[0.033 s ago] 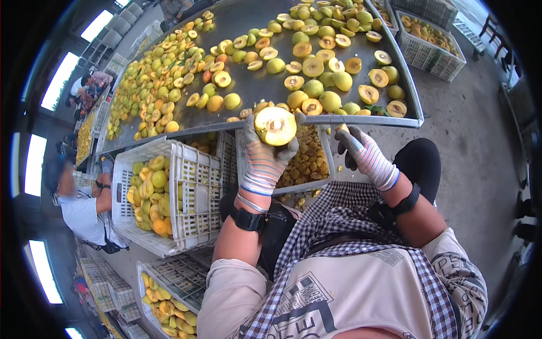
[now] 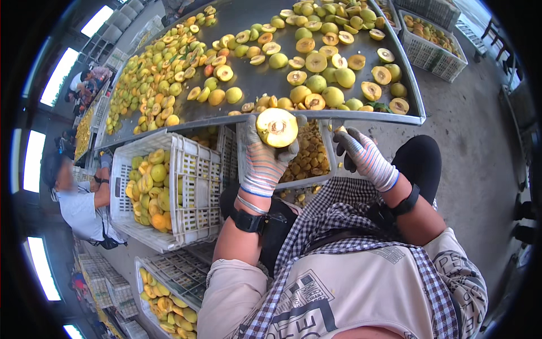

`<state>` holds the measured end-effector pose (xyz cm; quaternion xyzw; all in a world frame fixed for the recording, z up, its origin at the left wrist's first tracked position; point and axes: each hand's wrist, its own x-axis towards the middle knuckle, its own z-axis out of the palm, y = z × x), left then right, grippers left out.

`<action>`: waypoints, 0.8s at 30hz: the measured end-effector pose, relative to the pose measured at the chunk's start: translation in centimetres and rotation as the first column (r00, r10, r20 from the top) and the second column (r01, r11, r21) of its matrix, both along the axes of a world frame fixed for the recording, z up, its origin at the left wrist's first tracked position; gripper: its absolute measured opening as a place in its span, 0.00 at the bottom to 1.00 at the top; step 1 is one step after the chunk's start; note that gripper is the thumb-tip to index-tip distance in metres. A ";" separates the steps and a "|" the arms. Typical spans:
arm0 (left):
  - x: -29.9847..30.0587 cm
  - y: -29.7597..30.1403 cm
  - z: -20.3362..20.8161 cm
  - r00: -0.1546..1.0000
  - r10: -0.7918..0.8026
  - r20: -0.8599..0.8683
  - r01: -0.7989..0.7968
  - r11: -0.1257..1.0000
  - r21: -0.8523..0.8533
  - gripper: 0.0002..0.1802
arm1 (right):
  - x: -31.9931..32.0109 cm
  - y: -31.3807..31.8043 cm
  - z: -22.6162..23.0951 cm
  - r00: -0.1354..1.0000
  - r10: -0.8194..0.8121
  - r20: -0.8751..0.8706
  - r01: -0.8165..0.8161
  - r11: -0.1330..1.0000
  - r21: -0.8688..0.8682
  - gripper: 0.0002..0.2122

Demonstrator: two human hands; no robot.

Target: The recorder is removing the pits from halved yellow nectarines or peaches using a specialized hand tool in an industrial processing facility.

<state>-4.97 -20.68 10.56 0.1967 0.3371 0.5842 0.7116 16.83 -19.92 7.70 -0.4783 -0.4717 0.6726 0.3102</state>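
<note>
In my gloved left hand [image 2: 266, 155] I hold a peach half [image 2: 276, 127], its pale cut face and brownish centre turned up. My fingers wrap round it from below and both sides, just before the near edge of the metal table [image 2: 248, 85]. To its right, apart from the fruit, is my gloved right hand [image 2: 361, 151] with curled fingers. Something small and tan shows at its fingertips, too small to name. Beneath my hands stands a pale tub [image 2: 332, 164] of small brownish-yellow pieces.
Halved and whole peaches [image 2: 316, 62] are spread over the table. A white crate [image 2: 175, 192] of peach halves tilts at my left, with another crate [image 2: 169, 288] below it. A filled crate [image 2: 432, 56] stands far right. A seated person [image 2: 84, 203] is at the left.
The whole view has shifted very slightly. My left hand still holds the peach half, turned a little, and my right hand stays almost where it was.
</note>
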 end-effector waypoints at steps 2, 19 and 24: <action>-1.4 -2.2 -0.4 1.000 0.006 0.001 -0.006 1.000 0.000 0.38 | -1.1 -1.6 -0.1 0.998 0.043 -0.039 -0.044 0.999 -0.025 0.23; -4.2 -2.4 -8.0 0.921 0.212 0.327 -0.249 0.965 0.077 0.31 | -8.5 -2.7 -1.4 0.997 0.071 -0.038 -0.071 0.997 0.003 0.16; -4.1 -1.7 -9.8 0.933 0.335 0.132 -0.334 0.942 -0.030 0.26 | -7.2 -2.0 -5.4 0.998 -0.035 -0.051 0.023 0.975 -0.223 0.14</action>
